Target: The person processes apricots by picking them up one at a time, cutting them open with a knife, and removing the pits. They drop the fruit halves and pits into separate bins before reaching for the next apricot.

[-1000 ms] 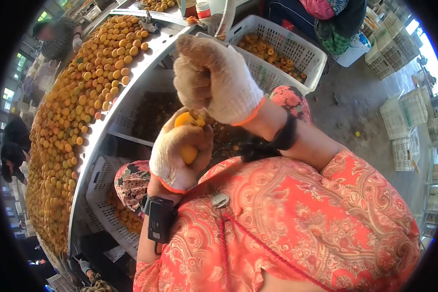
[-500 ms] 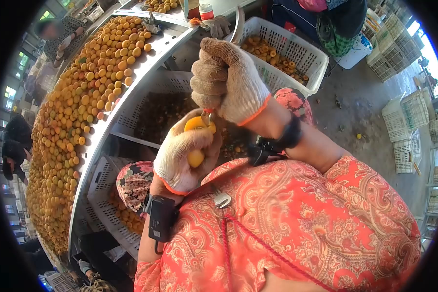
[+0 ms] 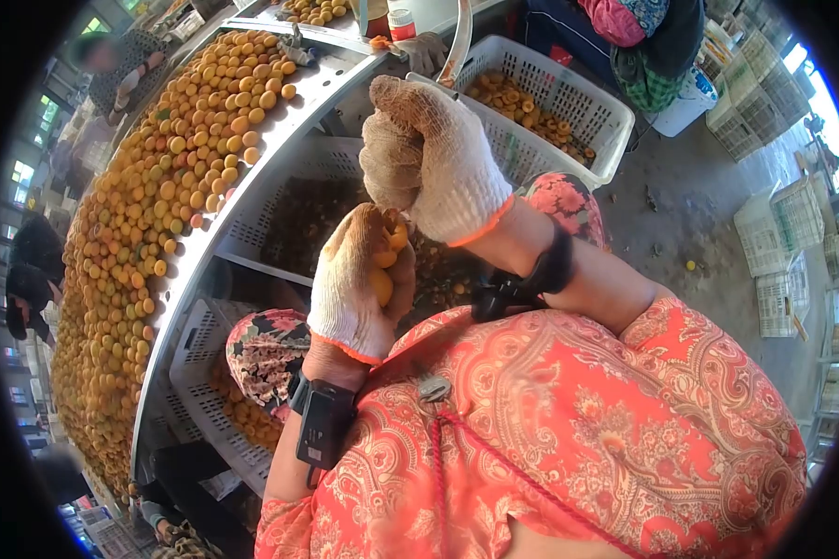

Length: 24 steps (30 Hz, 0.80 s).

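Observation:
My left hand (image 3: 340,284), in a stained white knit glove, is closed around apricots (image 3: 381,287); orange-yellow fruit shows between the thumb and fingers. Just above and to the right, my right hand (image 3: 438,154), gloved the same way, is clenched in a fist close against the left fingertips. A small metal tool shows below that fist in the earlier view; now the hands hide it. Beneath both hands lies a white crate (image 3: 275,270) with dark, wet-looking pieces in it.
Whole apricots (image 3: 144,252) cover the metal-edged table on the left. A white crate (image 3: 615,154) of cut apricots stands at the upper right, another crate (image 3: 191,359) at the lower left. Stacked crates (image 3: 778,228) line the right. Other people are around the table.
My left hand has turned, its fingers now closing further over the apricots, so less fruit shows. My right fist has shifted slightly left, and the metal tip has gone from sight.

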Available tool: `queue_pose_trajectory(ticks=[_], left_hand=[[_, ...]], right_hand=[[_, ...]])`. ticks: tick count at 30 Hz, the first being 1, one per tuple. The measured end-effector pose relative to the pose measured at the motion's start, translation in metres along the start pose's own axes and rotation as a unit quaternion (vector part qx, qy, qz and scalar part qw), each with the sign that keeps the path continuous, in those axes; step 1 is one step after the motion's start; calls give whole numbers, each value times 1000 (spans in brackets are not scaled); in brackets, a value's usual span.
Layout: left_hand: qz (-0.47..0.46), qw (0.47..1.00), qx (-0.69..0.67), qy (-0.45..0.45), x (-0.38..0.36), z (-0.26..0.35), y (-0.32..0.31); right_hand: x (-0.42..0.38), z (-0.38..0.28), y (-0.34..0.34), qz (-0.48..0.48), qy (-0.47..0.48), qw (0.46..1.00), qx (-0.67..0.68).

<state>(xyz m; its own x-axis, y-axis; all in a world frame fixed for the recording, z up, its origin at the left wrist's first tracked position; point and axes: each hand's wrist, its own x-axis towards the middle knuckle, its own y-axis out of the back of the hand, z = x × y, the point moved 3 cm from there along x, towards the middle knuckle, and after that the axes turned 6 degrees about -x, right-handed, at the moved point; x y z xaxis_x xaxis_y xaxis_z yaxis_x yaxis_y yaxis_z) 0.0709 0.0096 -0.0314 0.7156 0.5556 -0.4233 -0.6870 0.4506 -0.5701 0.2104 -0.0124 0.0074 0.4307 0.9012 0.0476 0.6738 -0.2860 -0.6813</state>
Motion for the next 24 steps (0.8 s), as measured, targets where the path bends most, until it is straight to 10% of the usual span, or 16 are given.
queue_pose_trajectory(ticks=[17, 24], left_hand=[[101, 994, 29, -14, -4, -2, -17], [-7, 999, -37, 28, 0, -7, -13]], right_hand=[[0, 3, 0, -11, -61, 998, 26], [6, 9, 16, -60, -135, 982, 118]])
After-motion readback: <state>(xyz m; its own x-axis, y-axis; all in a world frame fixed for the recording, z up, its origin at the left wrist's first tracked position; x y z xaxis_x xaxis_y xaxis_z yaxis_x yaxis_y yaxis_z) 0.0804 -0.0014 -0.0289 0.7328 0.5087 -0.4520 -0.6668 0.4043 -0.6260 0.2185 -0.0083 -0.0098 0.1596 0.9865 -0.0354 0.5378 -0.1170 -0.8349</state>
